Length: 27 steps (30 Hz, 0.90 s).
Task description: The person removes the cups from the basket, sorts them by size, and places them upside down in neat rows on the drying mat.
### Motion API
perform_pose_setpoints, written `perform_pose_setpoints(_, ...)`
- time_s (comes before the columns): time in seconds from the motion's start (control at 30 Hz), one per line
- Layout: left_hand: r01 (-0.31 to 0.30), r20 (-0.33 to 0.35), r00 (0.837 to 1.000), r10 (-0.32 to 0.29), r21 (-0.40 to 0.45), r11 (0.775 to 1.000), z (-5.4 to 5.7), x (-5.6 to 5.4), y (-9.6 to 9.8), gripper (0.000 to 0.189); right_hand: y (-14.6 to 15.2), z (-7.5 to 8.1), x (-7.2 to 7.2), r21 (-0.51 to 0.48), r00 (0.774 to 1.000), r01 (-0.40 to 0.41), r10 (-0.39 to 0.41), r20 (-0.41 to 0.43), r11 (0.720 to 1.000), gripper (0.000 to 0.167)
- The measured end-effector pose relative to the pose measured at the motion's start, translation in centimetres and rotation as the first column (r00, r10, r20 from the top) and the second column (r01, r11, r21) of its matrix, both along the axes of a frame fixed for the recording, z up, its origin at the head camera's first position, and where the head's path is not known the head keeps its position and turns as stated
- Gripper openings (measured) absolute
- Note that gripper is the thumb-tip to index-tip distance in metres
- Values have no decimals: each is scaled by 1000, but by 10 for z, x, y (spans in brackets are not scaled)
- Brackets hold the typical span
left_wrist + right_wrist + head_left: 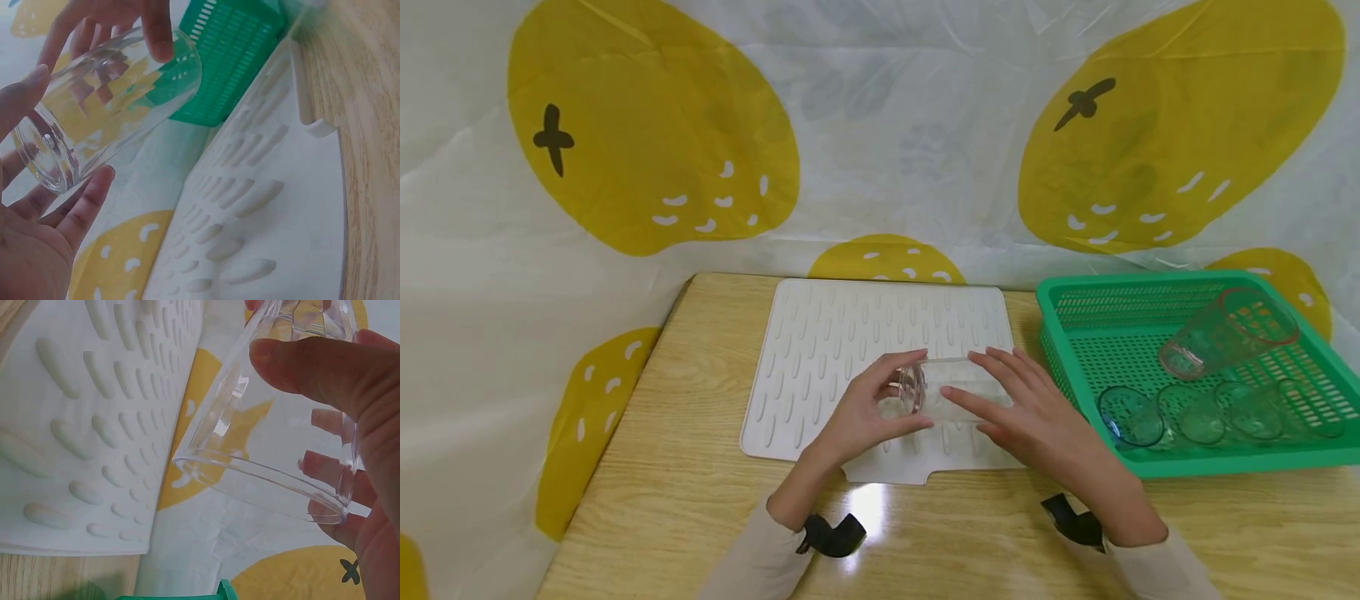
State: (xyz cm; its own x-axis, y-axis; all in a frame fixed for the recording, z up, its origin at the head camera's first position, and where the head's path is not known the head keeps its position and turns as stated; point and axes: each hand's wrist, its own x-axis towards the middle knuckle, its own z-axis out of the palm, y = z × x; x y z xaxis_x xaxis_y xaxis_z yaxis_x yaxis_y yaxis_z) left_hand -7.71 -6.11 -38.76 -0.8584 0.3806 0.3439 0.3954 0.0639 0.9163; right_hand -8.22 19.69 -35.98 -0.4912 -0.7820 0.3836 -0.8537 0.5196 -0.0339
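Note:
A clear drinking glass (pixel 951 387) lies sideways between both hands, held above the white ridged drying mat (pixel 820 367). Around its thick base curl the thumb and fingers of my left hand (pixel 868 408). My right hand (pixel 1045 417) grips the glass nearer its open rim, fingers spread over the far side. In the right wrist view the thumb (pixel 294 365) presses on the wall of the glass, and several fingers show through it. The left wrist view has the base of the glass (pixel 47 150) tilted down into the left palm.
At the right stands a green plastic basket (pixel 1052 333). Inside, a pink-tinted glass (pixel 1217 337) leans at the back and several bluish and clear glasses (pixel 1131 417) lie along the front. A lemon-print cloth (pixel 910 125) hangs behind the wooden table (pixel 677 467).

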Motion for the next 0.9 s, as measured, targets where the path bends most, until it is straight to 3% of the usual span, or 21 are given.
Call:
perform_pose_setpoints(0.1, 1, 55, 998, -4, 54, 999, -11, 1, -4, 79, 1, 1, -1, -18, 1000, 6, -6, 12, 1000, 47)
perform_pose_setpoints(0.17, -12, 47, 999, 9, 53, 999, -17, 4, -8, 79, 0, 1, -1, -37, 1000, 8, -8, 13, 999, 45)
perform_pose_setpoints(0.23, -48, -12, 999, 48, 12, 999, -23, 7, -14, 77, -1, 1, -1, -59, 1000, 7, -7, 4, 998, 46)
perform_pose_setpoints(0.3, -133, -127, 984, 121, -90, 987, -30, 12, -23, 73, -3, 1, -2, -92, 1000, 0, 0, -7, 996, 45)
perform_pose_setpoints(0.37, -267, -264, 941, 210, -204, 942, -38, 17, -32, 68, -5, 0, -4, -140, 999, -16, 12, -31, 990, 44)
perform_pose_setpoints(0.43, -393, -373, 886, 276, -285, 874, -47, 24, -44, 64, -7, 0, -6, -192, 998, -31, 21, -54, 981, 43)
perform_pose_setpoints(0.47, -439, -407, 863, 299, -313, 842, -50, 27, -50, 63, -9, 0, -8, -218, 998, -38, 25, -64, 975, 42)
perform_pose_setpoints(0.53, -500, -442, 833, 332, -347, 793, -57, 32, -62, 61, -11, -1, -9, -258, 996, -47, 27, -81, 965, 42)
perform_pose_setpoints(0.63, -547, -449, 814, 370, -377, 747, -65, 39, -80, 59, -14, -2, -11, -295, 997, -46, 25, -73, 954, 43)
perform_pose_setpoints(0.73, -581, -440, 799, 410, -385, 717, -71, 44, -96, 57, -16, -3, -13, -326, 998, -45, 31, -46, 944, 45)
perform_pose_setpoints(0.9, -607, -446, 780, 439, -370, 704, -76, 48, -117, 55, -20, -5, -15, -365, 999, -45, 44, -12, 930, 47)
